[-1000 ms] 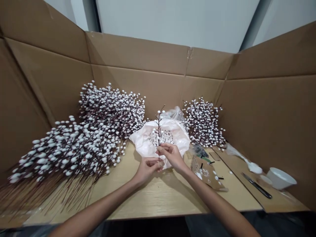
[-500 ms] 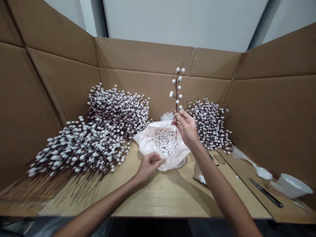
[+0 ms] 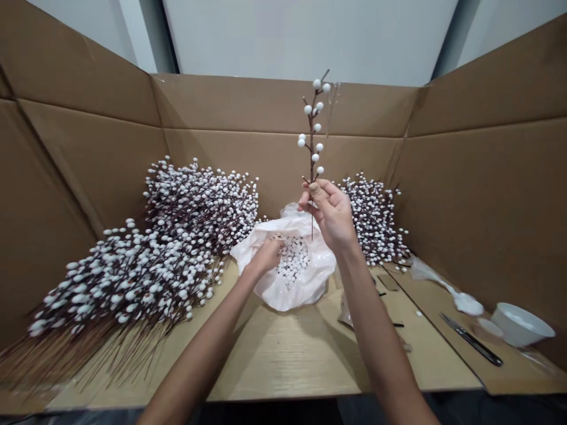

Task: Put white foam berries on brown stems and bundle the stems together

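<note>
My right hand [image 3: 333, 212] pinches the brown stem of an artificial berry branch [image 3: 312, 144] and holds it upright above the bag. White berries sit along its upper twigs, and the thin bare stem end hangs below my fingers. My left hand [image 3: 268, 255] reaches into the open white plastic bag [image 3: 316, 288], its fingertips among the loose white berries [image 3: 296, 260]. Those fingertips are partly hidden, so whether they grip a berry does not show.
Large heaps of white berry branches [image 3: 133, 277] lie on the left, with another bunch [image 3: 374, 218] at the back right. On the right are a craft knife [image 3: 472, 339], a white bowl [image 3: 522, 324] and a plastic bag piece [image 3: 467, 304]. Cardboard walls [image 3: 274, 159] surround the table.
My left hand has moved from the bag's front rim into the berries inside. My right hand has raised the branch a little. The whole view has shifted slightly.
</note>
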Tool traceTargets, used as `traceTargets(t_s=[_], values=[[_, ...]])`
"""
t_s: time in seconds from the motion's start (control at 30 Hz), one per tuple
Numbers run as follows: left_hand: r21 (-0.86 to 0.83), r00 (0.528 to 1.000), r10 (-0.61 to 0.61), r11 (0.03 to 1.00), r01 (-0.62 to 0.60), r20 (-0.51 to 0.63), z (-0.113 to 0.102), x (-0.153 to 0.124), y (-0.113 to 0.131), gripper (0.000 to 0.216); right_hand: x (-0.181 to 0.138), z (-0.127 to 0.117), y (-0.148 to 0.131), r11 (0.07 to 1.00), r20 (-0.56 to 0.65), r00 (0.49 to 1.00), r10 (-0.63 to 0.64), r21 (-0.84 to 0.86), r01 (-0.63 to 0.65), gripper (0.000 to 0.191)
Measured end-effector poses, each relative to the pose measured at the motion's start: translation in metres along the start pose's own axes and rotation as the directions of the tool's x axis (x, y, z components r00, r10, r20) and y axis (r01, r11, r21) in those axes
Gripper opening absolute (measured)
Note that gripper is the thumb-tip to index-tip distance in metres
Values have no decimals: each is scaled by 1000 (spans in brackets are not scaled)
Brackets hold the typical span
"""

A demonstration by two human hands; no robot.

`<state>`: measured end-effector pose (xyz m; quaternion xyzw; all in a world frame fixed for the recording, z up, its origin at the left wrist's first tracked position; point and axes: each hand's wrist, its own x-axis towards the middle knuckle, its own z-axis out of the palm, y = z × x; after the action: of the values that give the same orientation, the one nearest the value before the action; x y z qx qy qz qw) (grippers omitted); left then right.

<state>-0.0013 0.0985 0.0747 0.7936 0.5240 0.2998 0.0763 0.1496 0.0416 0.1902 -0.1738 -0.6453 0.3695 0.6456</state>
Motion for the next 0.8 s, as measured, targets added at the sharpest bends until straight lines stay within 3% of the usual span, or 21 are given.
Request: traceTargets(t_s=[0.2,0.33,0.47,0.6,0.63,0.7,0.8], values=[[42,996,3,999,-7,93,19,16,-10,28,0,-16,-9,997,22,1000,-17,73,16,19],[17,995,-8,1000,7,99,19,19,-10,28,-1,-21,-12,999,20,999,-29,16,29,17],[-110,987,11,994,7,163,-1,22,-1,21,-1,-24,-13,999,22,999,-48,16,48,16],[-350,950,123,936,-15,287,-39,17,23,18,-2,-29,-19,997,22,998,-59,51,57,15],[-450,935,179,892,-24,306,-49,14,31,20,-2,-30,-21,997,23,998,-64,46,62,15],[-818,913,313,573,40,263,-66,8,44,18,-4,-31,-25,997,25,997,-75,30,75,16],[-976,932,333,201,82,146,-83,-1,58,16,-9,-27,-29,996,39,995,-87,12,87,16]])
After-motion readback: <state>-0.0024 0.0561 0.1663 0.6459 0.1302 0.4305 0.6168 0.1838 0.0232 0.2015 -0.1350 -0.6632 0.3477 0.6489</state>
